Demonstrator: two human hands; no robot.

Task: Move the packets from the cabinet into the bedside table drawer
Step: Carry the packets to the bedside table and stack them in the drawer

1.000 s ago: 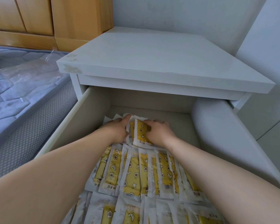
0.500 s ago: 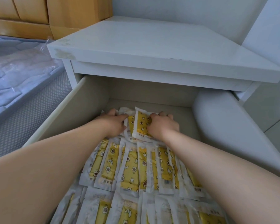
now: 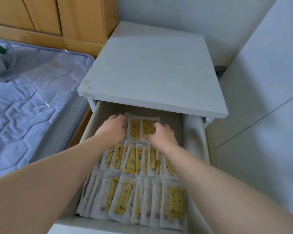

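Note:
The white bedside table (image 3: 150,68) has its top drawer (image 3: 192,132) pulled out. Several white packets with yellow printed panels fill the drawer in three rows: a back row (image 3: 139,129), a middle row (image 3: 134,159) and a front row (image 3: 125,200). Both my hands reach into the back of the drawer. My left hand (image 3: 114,127) lies palm down on the left packets of the back row. My right hand (image 3: 162,135) touches the right side of that row with bent fingers. Two packets lie flat between the hands.
A bed with a quilted lilac mattress (image 3: 24,107) under clear plastic stands close on the left. A wooden wardrobe (image 3: 57,19) is behind it. White cabinet panels (image 3: 260,98) rise on the right, near the drawer's side.
The view has risen and pulled back, showing the whole drawer. The small bunch held upright between my hands now lies flat at the back, and my hands have spread apart.

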